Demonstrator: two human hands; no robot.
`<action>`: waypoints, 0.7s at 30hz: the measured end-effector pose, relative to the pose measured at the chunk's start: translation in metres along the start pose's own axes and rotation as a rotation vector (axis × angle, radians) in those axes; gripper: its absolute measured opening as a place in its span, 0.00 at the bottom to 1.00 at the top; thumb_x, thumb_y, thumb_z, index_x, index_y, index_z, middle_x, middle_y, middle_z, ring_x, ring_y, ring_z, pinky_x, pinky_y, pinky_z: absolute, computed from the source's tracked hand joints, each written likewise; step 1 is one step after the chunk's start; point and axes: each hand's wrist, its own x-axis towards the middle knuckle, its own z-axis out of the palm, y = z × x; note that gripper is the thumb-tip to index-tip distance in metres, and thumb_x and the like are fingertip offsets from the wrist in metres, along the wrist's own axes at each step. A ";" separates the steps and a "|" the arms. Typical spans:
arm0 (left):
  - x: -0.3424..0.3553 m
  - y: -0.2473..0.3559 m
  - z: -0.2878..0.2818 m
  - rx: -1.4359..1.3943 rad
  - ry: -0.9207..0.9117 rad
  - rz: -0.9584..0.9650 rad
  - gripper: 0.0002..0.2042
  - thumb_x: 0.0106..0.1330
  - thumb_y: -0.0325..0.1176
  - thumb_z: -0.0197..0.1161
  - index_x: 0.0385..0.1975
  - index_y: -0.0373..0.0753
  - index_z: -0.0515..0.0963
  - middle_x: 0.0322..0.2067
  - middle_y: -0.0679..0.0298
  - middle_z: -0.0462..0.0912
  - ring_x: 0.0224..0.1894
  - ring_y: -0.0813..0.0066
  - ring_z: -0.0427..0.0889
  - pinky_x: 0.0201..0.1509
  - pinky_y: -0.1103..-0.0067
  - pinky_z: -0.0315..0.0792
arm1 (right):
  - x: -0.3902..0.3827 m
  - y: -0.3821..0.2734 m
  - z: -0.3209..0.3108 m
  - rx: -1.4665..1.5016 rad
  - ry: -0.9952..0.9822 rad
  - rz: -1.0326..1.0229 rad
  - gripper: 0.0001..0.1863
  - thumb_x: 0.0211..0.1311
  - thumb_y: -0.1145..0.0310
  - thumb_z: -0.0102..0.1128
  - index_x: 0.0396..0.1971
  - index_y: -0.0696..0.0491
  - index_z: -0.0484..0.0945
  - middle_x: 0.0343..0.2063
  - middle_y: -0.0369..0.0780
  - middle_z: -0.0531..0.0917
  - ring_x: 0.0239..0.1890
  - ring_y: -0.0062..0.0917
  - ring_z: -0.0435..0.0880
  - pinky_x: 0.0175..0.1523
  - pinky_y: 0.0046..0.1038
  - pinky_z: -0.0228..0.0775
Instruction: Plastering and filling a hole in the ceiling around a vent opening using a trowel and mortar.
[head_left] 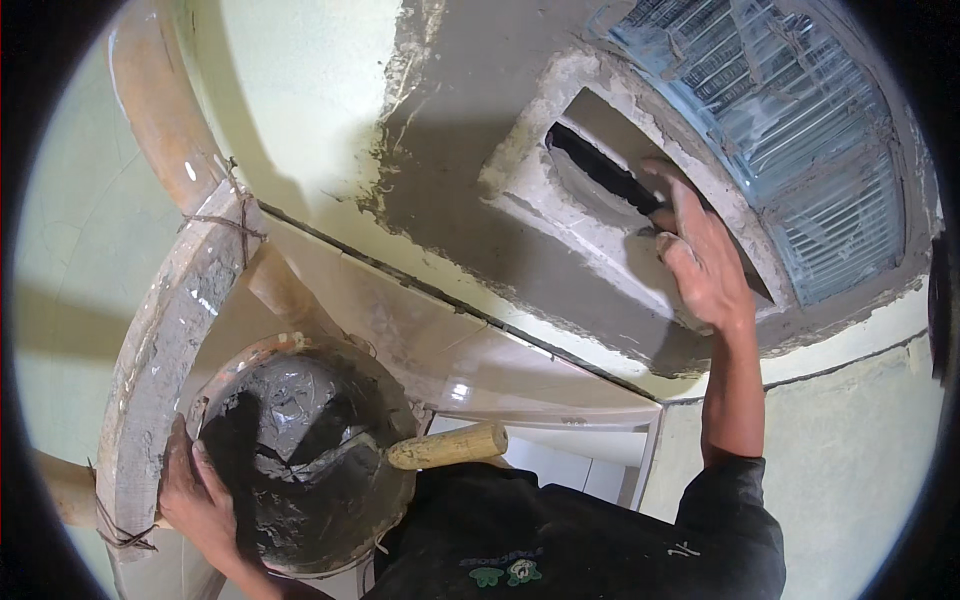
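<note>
At wall recess (612, 128): R hand (706, 268) | bkt rim (282, 346): L hand (202, 505)

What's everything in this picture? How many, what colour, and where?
bucket: one, grey with orange stains, lower left
mortar: one batch, grey, in the bucket
wooden handle: one, yellow, over bucket's right rim
plank: one, smeared grey, left
poles: at least two, tan, left
wire ties: two, brown, around plank
walls: at least two, pale green, around
plaster: one patch, grey, upper middle
opening: one, pale grey frame, upper right
slatted panel: one, bluish, top right
shiny strip: one, beige, across the middle
panelled surface: one, white, beside the shirt
shirt: one, black, bottom
left hand: one, at bucket's left side
right hand: one, reaching into the opening
</note>
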 end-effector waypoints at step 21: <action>0.003 0.008 -0.005 0.014 -0.008 -0.019 0.16 0.70 0.30 0.52 0.54 0.33 0.76 0.49 0.48 0.81 0.51 0.48 0.80 0.56 0.65 0.71 | -0.043 -0.014 0.073 -0.475 0.137 -0.087 0.49 0.49 0.70 0.59 0.72 0.56 0.44 0.20 0.45 0.78 0.16 0.38 0.77 0.23 0.37 0.72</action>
